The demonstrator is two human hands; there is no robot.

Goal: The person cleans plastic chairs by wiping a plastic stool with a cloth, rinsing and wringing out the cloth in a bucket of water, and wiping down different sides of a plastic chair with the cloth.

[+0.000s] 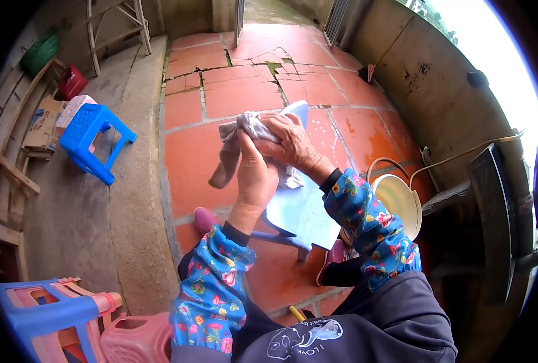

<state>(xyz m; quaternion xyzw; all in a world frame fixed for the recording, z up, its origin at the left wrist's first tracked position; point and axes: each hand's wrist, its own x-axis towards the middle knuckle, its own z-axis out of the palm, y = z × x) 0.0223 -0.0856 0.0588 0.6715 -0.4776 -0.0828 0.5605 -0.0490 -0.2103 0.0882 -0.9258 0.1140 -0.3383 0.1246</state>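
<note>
Both of my hands are closed on a bunched grey cloth [225, 164], held up in front of me. My left hand [255, 181] grips it from below, thumb pointing up along the fabric. Wrapped over its top right side is my right hand [291, 140]. One end of the cloth hangs down to the left, and another part shows below the right hand. Beneath my hands a light blue plastic chair [305, 209] stands between my feet, its seat partly hidden by my hands and sleeves.
To the left, a blue stool [87, 136] stands on a concrete ledge near a cardboard box [43, 124]. Stacked stools [51, 317] and a pink stool [135, 339] are at lower left. A pale bucket [399, 202] with a hose [462, 154] nearby sits at right, beside the wall.
</note>
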